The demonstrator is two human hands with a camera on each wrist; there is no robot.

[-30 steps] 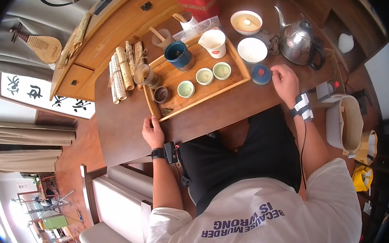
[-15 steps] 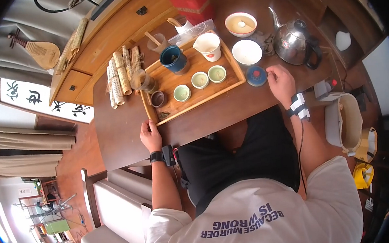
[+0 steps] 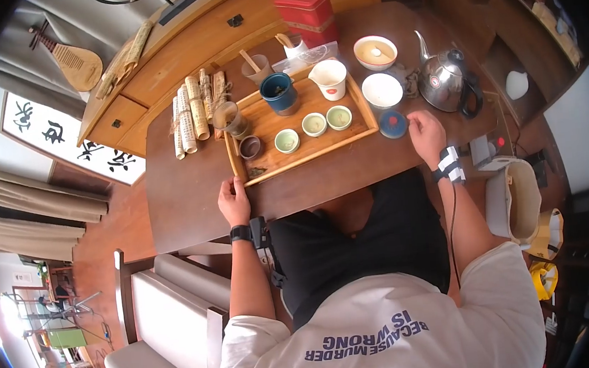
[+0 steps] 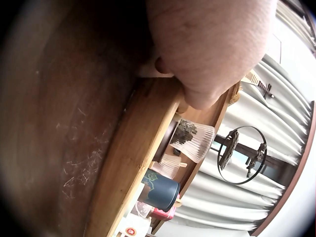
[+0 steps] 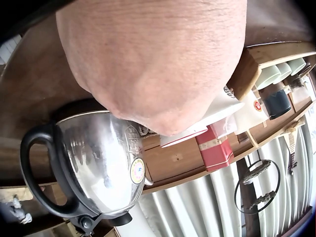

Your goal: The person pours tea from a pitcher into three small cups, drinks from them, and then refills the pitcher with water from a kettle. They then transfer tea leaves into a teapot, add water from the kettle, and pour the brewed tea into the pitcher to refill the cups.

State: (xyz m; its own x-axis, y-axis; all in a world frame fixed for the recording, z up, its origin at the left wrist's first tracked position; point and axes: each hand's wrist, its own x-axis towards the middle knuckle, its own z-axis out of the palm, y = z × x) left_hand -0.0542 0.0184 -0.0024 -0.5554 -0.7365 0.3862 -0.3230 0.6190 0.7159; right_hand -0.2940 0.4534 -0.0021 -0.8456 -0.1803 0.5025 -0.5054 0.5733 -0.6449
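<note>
My left hand [image 3: 233, 200] rests at the near left corner of a wooden tray [image 3: 320, 154], its fingers loosely bent against the corner. My right hand [image 3: 428, 137] lies on the table, loosely curled, right beside a round blue disc [image 3: 393, 124] with a red mark; in the right wrist view its fingers are hidden behind the back of the hand. On the tray stand three pale green cups [image 3: 287, 141], a small dark cup [image 3: 251, 147], a blue cup [image 3: 278, 94], a white pitcher [image 3: 331, 79] and a ribbed glass [image 4: 195, 140] with dry leaves inside.
A steel kettle [image 3: 443, 81] with a black handle stands beyond my right hand. Near it are a white bowl [image 3: 381, 90] and a bowl of liquid [image 3: 375, 52]. Bamboo scrolls [image 3: 197, 108] lie left of the tray; a red tin [image 3: 306, 16] stands behind.
The head view has shifted a little, first one way and then back. Both hands keep their places by the tray corner and the disc; nothing on the table has moved.
</note>
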